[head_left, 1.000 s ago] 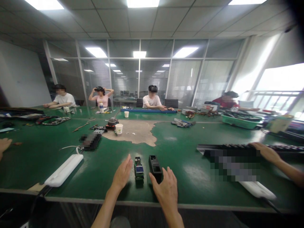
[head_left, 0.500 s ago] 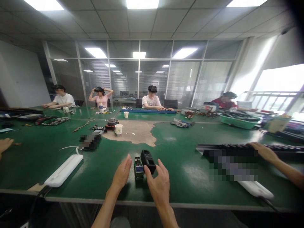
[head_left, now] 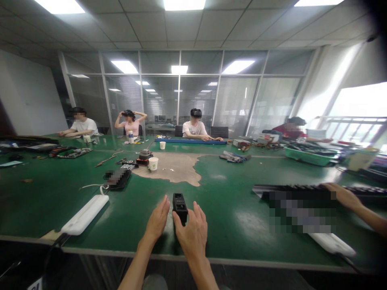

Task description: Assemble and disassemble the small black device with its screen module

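A black plastic housing (head_left: 179,204) with rectangular openings in its top stands upright on the green table in front of me. My right hand (head_left: 192,225) grips it from the near right, thumb on the near side and fingers along the right. Just left of it, my left hand (head_left: 159,219) is held with fingers stretched out and nothing in it, apart from the housing by a small gap. The small green circuit board is hidden now; the housing stands where the board was.
White power strips lie at left (head_left: 86,214) and right (head_left: 331,243). Another person's hand (head_left: 344,197) rests on a long black rail (head_left: 290,189). Beyond are a paper cup (head_left: 153,164), gloves (head_left: 234,157) and a green basket (head_left: 311,156). Several people sit across the table (head_left: 223,201).
My right hand has moved the black housing left, to where the circuit board stood, and the board has gone from sight. My left hand stays open beside it.
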`<move>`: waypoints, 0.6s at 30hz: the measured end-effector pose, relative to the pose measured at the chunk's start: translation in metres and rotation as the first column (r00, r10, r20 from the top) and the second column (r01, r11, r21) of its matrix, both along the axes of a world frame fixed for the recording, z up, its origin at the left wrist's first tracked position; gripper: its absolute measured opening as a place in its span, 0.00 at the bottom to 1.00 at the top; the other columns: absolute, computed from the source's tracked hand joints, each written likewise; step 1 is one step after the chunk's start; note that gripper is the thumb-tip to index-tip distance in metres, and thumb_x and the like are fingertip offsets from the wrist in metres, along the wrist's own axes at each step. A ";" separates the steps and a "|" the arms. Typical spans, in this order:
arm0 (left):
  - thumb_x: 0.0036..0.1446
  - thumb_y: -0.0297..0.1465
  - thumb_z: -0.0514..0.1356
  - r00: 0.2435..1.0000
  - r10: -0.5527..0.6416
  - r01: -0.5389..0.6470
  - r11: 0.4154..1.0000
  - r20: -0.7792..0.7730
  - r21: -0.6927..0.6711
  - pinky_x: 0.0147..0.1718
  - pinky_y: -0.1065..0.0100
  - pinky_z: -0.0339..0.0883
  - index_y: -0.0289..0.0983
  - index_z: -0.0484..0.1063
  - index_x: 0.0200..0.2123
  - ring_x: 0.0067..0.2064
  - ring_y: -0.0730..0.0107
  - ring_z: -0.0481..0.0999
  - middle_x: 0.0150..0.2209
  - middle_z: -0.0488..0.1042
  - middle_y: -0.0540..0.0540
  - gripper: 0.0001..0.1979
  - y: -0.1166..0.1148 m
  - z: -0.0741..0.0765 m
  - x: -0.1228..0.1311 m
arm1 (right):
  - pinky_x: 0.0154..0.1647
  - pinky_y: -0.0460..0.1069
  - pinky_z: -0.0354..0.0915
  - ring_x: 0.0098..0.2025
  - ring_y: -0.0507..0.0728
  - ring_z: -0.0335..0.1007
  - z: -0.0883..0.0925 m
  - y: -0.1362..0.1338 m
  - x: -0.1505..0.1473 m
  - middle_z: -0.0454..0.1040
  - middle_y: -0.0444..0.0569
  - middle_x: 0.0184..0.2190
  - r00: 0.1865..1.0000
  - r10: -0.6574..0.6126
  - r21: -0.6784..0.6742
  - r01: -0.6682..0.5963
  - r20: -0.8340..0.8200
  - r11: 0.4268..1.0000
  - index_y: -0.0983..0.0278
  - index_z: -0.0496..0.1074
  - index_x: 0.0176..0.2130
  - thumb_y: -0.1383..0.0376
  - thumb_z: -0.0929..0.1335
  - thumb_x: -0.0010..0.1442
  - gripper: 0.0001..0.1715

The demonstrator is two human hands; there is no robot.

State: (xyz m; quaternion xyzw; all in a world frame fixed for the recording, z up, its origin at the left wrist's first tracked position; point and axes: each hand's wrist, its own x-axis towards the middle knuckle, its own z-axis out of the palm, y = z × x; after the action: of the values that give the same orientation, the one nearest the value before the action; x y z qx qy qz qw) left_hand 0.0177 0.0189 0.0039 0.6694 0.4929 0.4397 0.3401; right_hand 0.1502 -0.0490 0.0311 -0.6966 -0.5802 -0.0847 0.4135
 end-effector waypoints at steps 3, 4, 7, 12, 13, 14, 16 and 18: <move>0.62 0.52 0.43 1.000 -0.002 0.002 1.000 -0.013 0.008 0.64 0.60 0.47 0.35 0.56 0.63 0.65 0.62 0.56 0.63 0.59 0.41 0.34 0.001 0.000 0.000 | 0.57 0.60 0.54 0.61 0.68 0.54 -0.004 -0.003 -0.001 0.63 0.63 0.58 1.000 -0.001 -0.011 0.002 0.017 1.000 0.67 0.74 0.42 0.48 0.63 0.57 0.27; 0.62 0.52 0.43 1.000 -0.002 0.002 1.000 -0.019 0.011 0.64 0.60 0.48 0.35 0.56 0.63 0.65 0.62 0.56 0.63 0.59 0.41 0.34 0.001 -0.001 0.000 | 0.56 0.60 0.54 0.61 0.68 0.54 -0.007 -0.004 -0.001 0.63 0.63 0.58 1.000 -0.002 -0.016 0.002 0.021 1.000 0.67 0.74 0.42 0.48 0.63 0.57 0.28; 0.63 0.51 0.43 0.999 -0.005 0.006 1.000 -0.034 0.017 0.64 0.60 0.48 0.34 0.56 0.63 0.65 0.62 0.56 0.62 0.59 0.40 0.34 0.001 0.000 0.000 | 0.56 0.60 0.54 0.61 0.68 0.54 -0.015 -0.007 -0.002 0.62 0.62 0.58 0.999 -0.012 -0.032 0.013 0.034 0.999 0.67 0.73 0.44 0.48 0.63 0.57 0.28; 0.63 0.51 0.43 0.999 -0.003 0.004 1.000 -0.033 0.016 0.64 0.60 0.49 0.34 0.56 0.63 0.64 0.61 0.57 0.62 0.60 0.41 0.34 -0.002 0.002 0.000 | 0.56 0.61 0.54 0.61 0.69 0.55 -0.023 -0.009 -0.002 0.63 0.63 0.58 0.998 -0.027 -0.096 0.033 0.063 0.995 0.67 0.73 0.45 0.48 0.63 0.57 0.28; 0.63 0.51 0.43 0.999 -0.003 0.003 1.000 -0.033 0.017 0.64 0.60 0.48 0.34 0.56 0.62 0.64 0.61 0.57 0.62 0.60 0.41 0.34 -0.002 0.002 0.000 | 0.55 0.61 0.55 0.61 0.69 0.55 -0.023 -0.009 -0.002 0.63 0.63 0.58 0.998 -0.027 -0.112 0.034 0.065 0.993 0.67 0.73 0.45 0.48 0.63 0.57 0.29; 0.63 0.51 0.43 1.000 -0.002 0.002 1.000 -0.031 0.017 0.64 0.60 0.48 0.34 0.56 0.62 0.64 0.61 0.57 0.62 0.60 0.41 0.34 -0.001 0.002 0.000 | 0.55 0.61 0.55 0.61 0.69 0.54 -0.023 -0.009 -0.001 0.63 0.63 0.58 0.998 -0.023 -0.129 0.031 0.066 0.991 0.67 0.73 0.45 0.47 0.63 0.57 0.29; 0.62 0.52 0.43 1.000 -0.003 0.003 1.000 -0.020 0.014 0.64 0.60 0.47 0.34 0.56 0.63 0.65 0.61 0.56 0.62 0.59 0.41 0.34 -0.001 0.001 0.000 | 0.55 0.60 0.55 0.62 0.69 0.53 -0.022 -0.009 -0.001 0.61 0.64 0.59 0.998 -0.010 -0.160 0.021 0.066 0.987 0.68 0.71 0.49 0.45 0.63 0.55 0.33; 0.62 0.52 0.43 1.000 -0.005 0.005 1.000 -0.010 0.004 0.64 0.59 0.47 0.34 0.56 0.63 0.65 0.61 0.56 0.63 0.59 0.40 0.35 0.001 0.000 0.000 | 0.56 0.60 0.55 0.62 0.70 0.53 -0.022 -0.008 0.000 0.61 0.64 0.59 0.998 -0.006 -0.183 0.018 0.064 0.983 0.69 0.69 0.53 0.44 0.63 0.55 0.38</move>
State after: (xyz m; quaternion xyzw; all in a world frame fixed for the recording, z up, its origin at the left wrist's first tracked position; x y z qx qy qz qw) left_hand 0.0180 0.0195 0.0039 0.6737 0.4919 0.4363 0.3373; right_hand 0.1498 -0.0571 0.0091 -0.7321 -0.5943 -0.0553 0.3283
